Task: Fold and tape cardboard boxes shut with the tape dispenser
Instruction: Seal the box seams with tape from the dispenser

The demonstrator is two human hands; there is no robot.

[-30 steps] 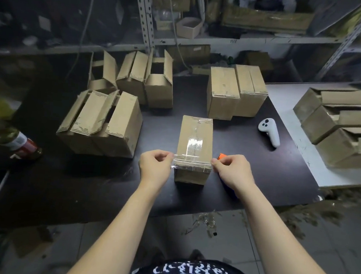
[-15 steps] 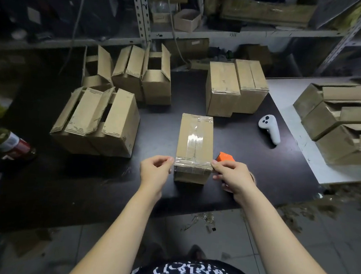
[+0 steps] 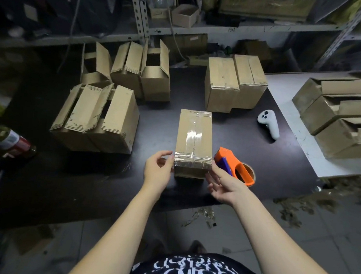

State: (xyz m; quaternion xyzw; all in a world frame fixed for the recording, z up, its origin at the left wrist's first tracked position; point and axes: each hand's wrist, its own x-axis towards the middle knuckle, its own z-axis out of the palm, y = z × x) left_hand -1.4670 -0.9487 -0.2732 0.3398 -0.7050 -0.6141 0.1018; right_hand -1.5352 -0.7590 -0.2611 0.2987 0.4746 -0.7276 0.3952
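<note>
The taped box [image 3: 194, 138] stands mid-bench [image 3: 159, 122]. The left hand [image 3: 158, 174] and right hand [image 3: 223, 185] flank its near end, fingers loose, gripping nothing. The tape dispenser [image 3: 234, 166] lies just right.

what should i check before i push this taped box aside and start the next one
1. Top seam of the brown cardboard box in the middle: clear tape runs along its length. Ok.
2. Cross strip at its near edge: lies flat on top. Ok. Whether its ends are stuck down the sides: cannot tell.
3. Left hand and right hand: either side of the box's near end, holding nothing. Ok.
4. Orange plastic tape dispenser: lies on the black table just right of the box, ungripped. Ok.
5. Open-flapped cardboard boxes on the left: untaped and waiting. Ok.
</note>
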